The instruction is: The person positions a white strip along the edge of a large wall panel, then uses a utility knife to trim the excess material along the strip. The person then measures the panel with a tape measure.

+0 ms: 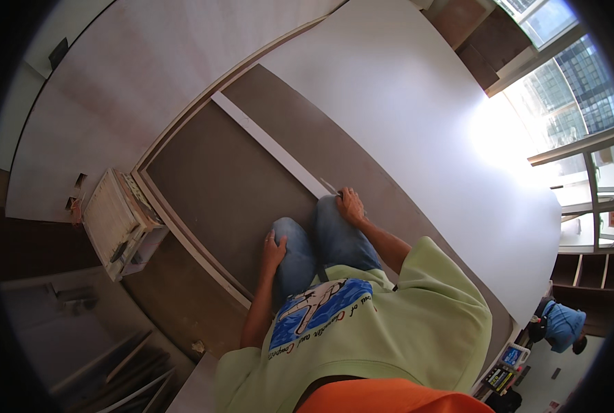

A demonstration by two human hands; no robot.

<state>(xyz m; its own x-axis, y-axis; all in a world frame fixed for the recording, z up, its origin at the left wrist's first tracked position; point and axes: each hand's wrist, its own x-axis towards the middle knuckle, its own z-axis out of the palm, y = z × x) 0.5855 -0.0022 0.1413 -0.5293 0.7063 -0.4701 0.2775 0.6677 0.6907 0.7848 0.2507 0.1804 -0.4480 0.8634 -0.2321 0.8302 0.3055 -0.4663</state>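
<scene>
My right hand (350, 206) is closed around a slim, pointed tool (329, 186), possibly a pencil or a blade. It rests by my right knee, and the tool's tip points up and to the left beside a long white strip (269, 143). That strip lies straight across a brown board (210, 172), its near end at my knees. My left hand (272, 252) lies against my left knee (293, 237), fingers loosely extended, holding nothing visible. I am sitting or kneeling on the brown surface.
A large white sheet (417, 131) lies to the right. A pale panel (148, 76) spans the far left. A worn box-like stand (117, 224) sits beyond the wooden edge (190, 256). Bright windows are upper right; another person (563, 325) is at far right, near containers (513, 354).
</scene>
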